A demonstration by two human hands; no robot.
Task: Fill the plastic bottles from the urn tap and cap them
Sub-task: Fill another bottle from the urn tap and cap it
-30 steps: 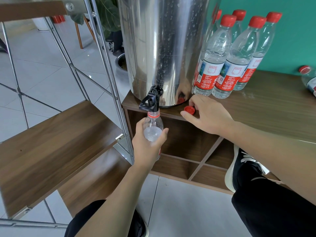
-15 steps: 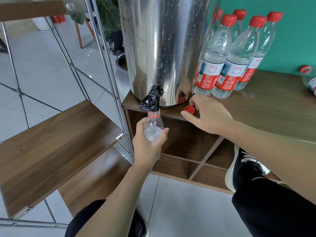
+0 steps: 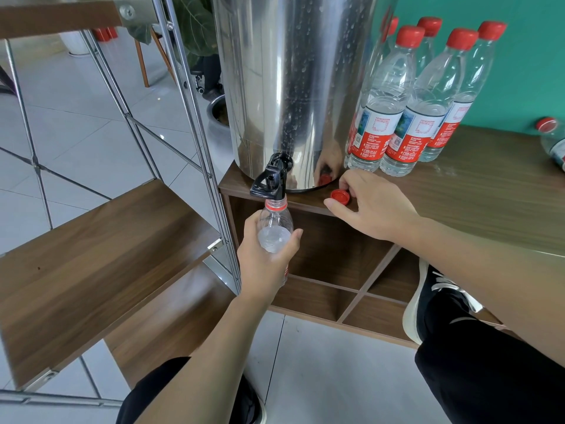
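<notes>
From the head view, my left hand is wrapped around an uncapped plastic bottle, fingers and thumb curled round its body. I hold it upright in front of the cabinet's open shelf, below the top's front edge, with its mouth right under the black tap of the steel urn. I can see water inside the bottle up near the shoulder.

My right hand rests on the cabinet top at its front edge, just right of the urn's base. Its fingertips pinch a loose red cap that sits on the wood, close to the front left corner.

The urn stands on the left end of the cabinet top, its tap overhanging the front edge. Just beside it on the right, toward the back edge, a cluster of capped bottles stands upright, each with a red cap and a red and white label. At the far right edge another bottle is partly cut off by the frame.
</notes>
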